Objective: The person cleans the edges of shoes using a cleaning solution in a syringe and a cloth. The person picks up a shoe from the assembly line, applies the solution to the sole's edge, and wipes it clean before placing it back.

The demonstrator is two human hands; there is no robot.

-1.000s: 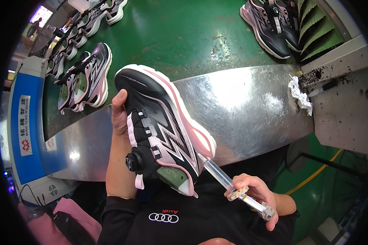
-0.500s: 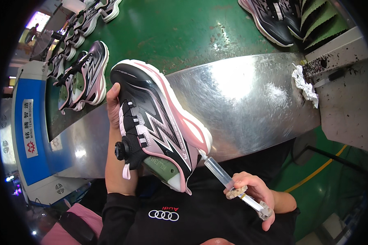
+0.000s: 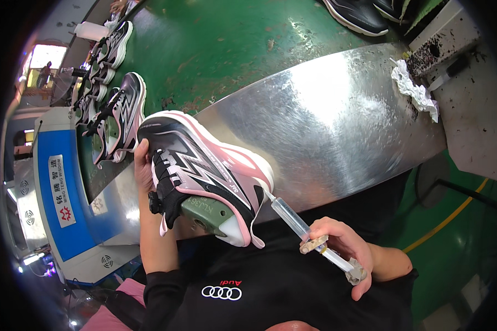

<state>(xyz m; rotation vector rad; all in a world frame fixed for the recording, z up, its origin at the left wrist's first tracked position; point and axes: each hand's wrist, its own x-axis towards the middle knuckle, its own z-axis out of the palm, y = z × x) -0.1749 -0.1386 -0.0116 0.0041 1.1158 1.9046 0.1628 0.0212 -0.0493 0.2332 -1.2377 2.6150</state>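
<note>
My left hand (image 3: 143, 168) grips a black and pink sneaker (image 3: 196, 160) from behind, near its toe and tongue side; most of the fingers are hidden by it. The sneaker is tilted, its white sole to the upper right and its heel toward me. A green shoe last (image 3: 204, 216) with a whitish heel end sits inside it. My right hand (image 3: 342, 245) is closed around a clear syringe (image 3: 291, 219), with tape wrapped on its flange and plunger end. The syringe's tip meets the sneaker near the heel, where sole and upper join.
More sneakers on lasts (image 3: 124, 116) stand in a row at the far left of the green belt (image 3: 215, 49). A bare metal plate (image 3: 326, 132) lies in front of me. Crumpled white paper (image 3: 411, 91) rests at its right end. Dark sneakers (image 3: 361, 14) stand far right.
The sneaker has tilted, showing more of its opening and the last inside. The syringe tip has shifted slightly up and left along the heel. The whole view has turned a little.
</note>
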